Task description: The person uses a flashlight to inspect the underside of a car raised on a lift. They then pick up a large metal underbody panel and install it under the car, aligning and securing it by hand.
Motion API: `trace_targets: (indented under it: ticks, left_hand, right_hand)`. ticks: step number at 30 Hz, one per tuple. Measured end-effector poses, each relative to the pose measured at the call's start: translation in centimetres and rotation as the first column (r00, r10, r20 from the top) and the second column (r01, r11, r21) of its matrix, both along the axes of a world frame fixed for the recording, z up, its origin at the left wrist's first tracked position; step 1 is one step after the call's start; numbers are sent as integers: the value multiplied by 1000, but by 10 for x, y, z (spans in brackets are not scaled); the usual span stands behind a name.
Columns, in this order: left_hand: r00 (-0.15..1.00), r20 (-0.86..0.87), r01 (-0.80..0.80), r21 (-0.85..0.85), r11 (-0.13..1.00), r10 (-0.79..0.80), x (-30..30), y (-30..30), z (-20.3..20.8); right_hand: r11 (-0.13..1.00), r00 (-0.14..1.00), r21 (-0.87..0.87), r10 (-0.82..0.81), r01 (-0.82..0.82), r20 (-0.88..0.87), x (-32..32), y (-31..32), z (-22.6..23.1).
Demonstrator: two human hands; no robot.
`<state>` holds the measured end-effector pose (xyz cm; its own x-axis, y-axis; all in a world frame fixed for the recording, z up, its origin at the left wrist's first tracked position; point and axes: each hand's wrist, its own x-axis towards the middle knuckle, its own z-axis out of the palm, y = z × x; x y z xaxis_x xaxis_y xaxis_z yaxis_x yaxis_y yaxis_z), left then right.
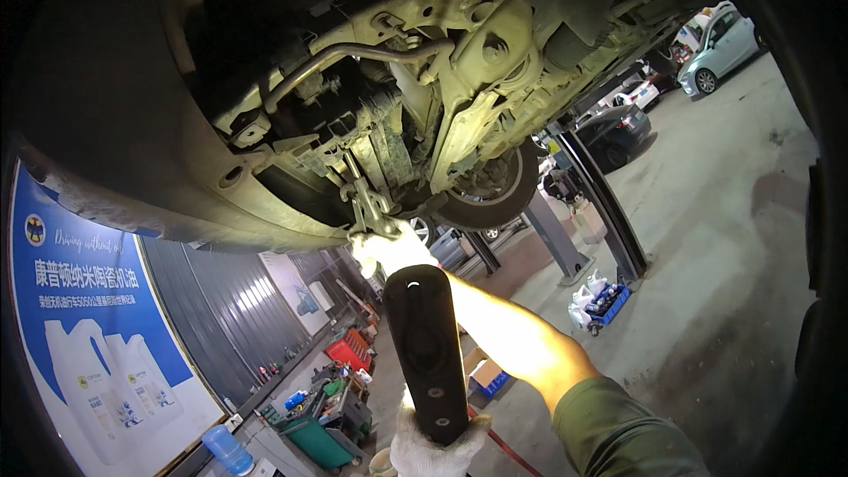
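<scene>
My left hand, in a whitish glove, grips the lower end of a black flat work light held upright. Its beam falls on my right forearm and the car's underside. My right hand, gloved and washed out by the glare, reaches up under the front of the raised car. Its fingers are closed around a pliers-like metal tool, whose upper end is up among the parts behind the bumper. The glare hides the exact grip, and I cannot tell what the tool touches.
A wheel hangs beyond my hands. Lift posts stand to the right, near a blue crate of bottles. A green bin, a red tool box and a poster are on the left. Parked cars stand far right.
</scene>
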<state>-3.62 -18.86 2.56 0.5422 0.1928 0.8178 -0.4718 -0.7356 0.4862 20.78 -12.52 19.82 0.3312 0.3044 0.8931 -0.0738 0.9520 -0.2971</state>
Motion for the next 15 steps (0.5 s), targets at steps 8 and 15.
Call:
trace_targets:
  ticks: [8,15]
  left_hand:
    - [997,-44,-67,-106,992,63,-25,-6,-23]
    - [975,-153,-162,10,987,161,-28,-4,-33]
  right_hand:
    - [992,990,-43,-121,118,-74,4,1,-3]
    - [978,969,-119,-191,174,-154,-11,-8,-10]
